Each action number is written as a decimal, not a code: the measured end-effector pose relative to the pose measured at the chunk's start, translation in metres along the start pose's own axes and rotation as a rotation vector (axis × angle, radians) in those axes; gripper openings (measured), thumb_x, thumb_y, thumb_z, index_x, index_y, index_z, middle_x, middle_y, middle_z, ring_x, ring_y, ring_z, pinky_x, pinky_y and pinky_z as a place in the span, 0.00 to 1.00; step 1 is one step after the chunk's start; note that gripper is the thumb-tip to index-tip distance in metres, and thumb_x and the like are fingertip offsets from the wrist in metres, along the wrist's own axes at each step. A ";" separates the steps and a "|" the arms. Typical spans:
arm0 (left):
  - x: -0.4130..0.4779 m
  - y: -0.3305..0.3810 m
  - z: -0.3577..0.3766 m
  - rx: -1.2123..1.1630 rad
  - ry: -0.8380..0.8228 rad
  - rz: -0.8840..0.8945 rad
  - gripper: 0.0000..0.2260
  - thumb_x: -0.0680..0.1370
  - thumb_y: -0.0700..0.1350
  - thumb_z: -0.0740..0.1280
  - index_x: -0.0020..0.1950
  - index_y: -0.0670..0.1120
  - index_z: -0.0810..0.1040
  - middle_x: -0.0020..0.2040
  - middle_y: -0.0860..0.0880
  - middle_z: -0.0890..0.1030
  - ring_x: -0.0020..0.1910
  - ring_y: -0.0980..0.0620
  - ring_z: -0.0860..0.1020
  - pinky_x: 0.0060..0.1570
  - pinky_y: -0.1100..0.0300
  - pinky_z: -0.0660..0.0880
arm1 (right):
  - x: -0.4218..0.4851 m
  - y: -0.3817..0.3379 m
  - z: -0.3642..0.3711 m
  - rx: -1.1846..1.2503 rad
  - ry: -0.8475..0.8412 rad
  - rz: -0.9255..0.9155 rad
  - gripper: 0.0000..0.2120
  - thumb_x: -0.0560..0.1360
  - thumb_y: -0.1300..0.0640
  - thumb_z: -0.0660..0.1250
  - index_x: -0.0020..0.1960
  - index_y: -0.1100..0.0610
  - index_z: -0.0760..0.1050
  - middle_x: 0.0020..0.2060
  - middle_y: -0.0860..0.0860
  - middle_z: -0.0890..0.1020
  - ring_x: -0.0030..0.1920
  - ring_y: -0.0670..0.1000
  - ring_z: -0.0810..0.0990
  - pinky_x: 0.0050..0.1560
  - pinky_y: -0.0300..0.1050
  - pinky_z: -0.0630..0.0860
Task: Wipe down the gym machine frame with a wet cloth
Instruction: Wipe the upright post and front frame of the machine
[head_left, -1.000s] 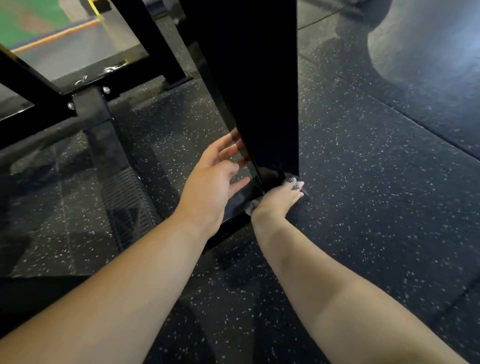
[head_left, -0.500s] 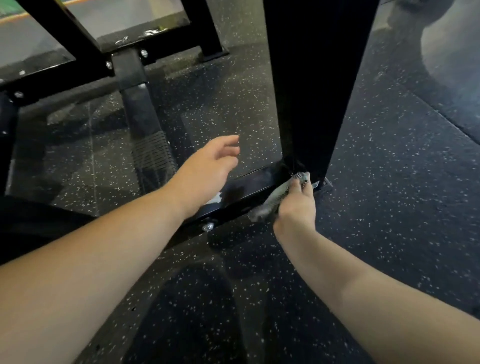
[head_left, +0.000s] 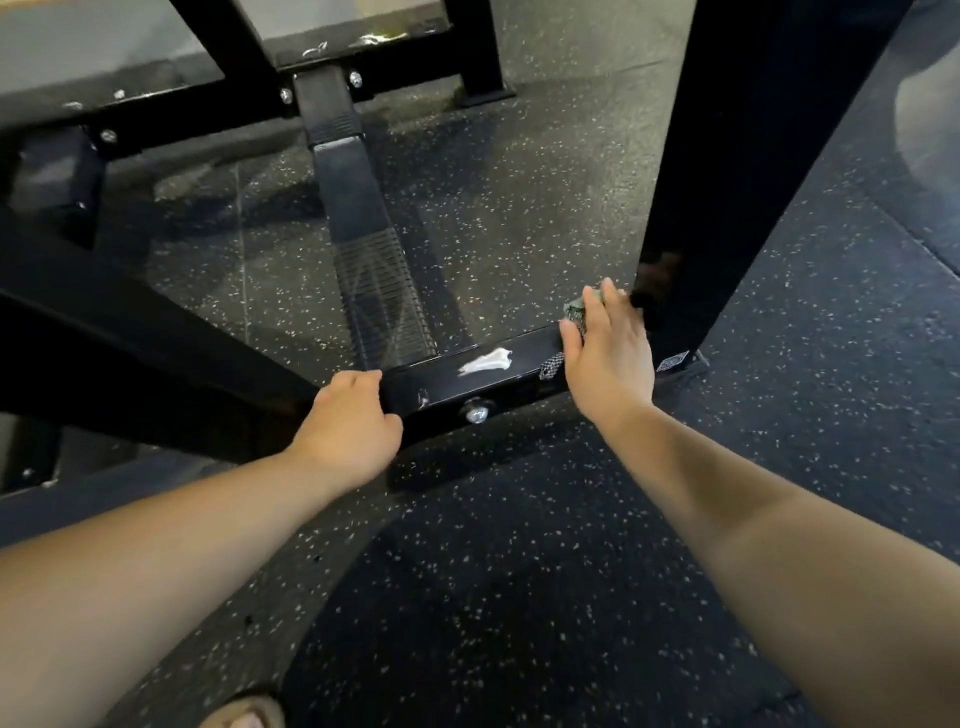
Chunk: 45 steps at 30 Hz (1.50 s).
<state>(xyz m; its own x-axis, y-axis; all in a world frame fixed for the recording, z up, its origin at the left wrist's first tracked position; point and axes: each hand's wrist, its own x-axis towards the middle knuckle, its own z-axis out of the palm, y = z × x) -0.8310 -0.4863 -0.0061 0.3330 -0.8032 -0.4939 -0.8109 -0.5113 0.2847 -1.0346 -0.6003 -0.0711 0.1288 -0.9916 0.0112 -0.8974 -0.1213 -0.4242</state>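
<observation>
Curled the fingers (head_left: 361, 383) of the left hand (head_left: 348, 423) over the top edge of the frame's low bar (head_left: 444, 389) and gripped it. Laid the right hand (head_left: 610, 358) flat, fingers pressed together, on the wet cloth (head_left: 575, 312), at 3 o'clock from a white smear (head_left: 485, 361) on that bar. Pressed the cloth there against the bar at the foot of the upright post (head_left: 737, 156).

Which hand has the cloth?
The right hand: it presses the cloth onto the crossbar beside the upright. The left hand grips the crossbar bare.
</observation>
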 end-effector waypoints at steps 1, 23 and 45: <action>-0.002 -0.001 0.002 0.012 0.007 0.011 0.26 0.80 0.43 0.57 0.77 0.43 0.53 0.75 0.45 0.57 0.73 0.45 0.58 0.71 0.53 0.59 | -0.007 -0.014 0.000 0.028 -0.013 -0.052 0.22 0.83 0.50 0.51 0.74 0.56 0.61 0.74 0.52 0.61 0.73 0.53 0.59 0.74 0.49 0.56; -0.002 -0.010 0.005 0.081 -0.053 0.105 0.29 0.80 0.45 0.57 0.77 0.44 0.47 0.76 0.46 0.51 0.74 0.45 0.51 0.71 0.53 0.56 | -0.048 -0.047 0.030 -0.166 -0.199 -0.740 0.20 0.80 0.59 0.56 0.71 0.60 0.67 0.71 0.57 0.68 0.72 0.57 0.65 0.72 0.56 0.61; 0.004 -0.014 0.026 0.153 0.093 0.356 0.28 0.77 0.48 0.60 0.76 0.43 0.56 0.75 0.45 0.54 0.74 0.46 0.52 0.72 0.53 0.52 | -0.027 -0.048 0.020 -0.240 -0.036 0.022 0.22 0.84 0.53 0.44 0.77 0.54 0.53 0.77 0.53 0.50 0.77 0.52 0.46 0.75 0.49 0.41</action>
<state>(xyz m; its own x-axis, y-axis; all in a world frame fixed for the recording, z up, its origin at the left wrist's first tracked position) -0.8310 -0.4748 -0.0336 0.0552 -0.9499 -0.3078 -0.9434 -0.1505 0.2954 -0.9866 -0.5665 -0.0689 0.1192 -0.9924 -0.0299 -0.9741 -0.1110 -0.1968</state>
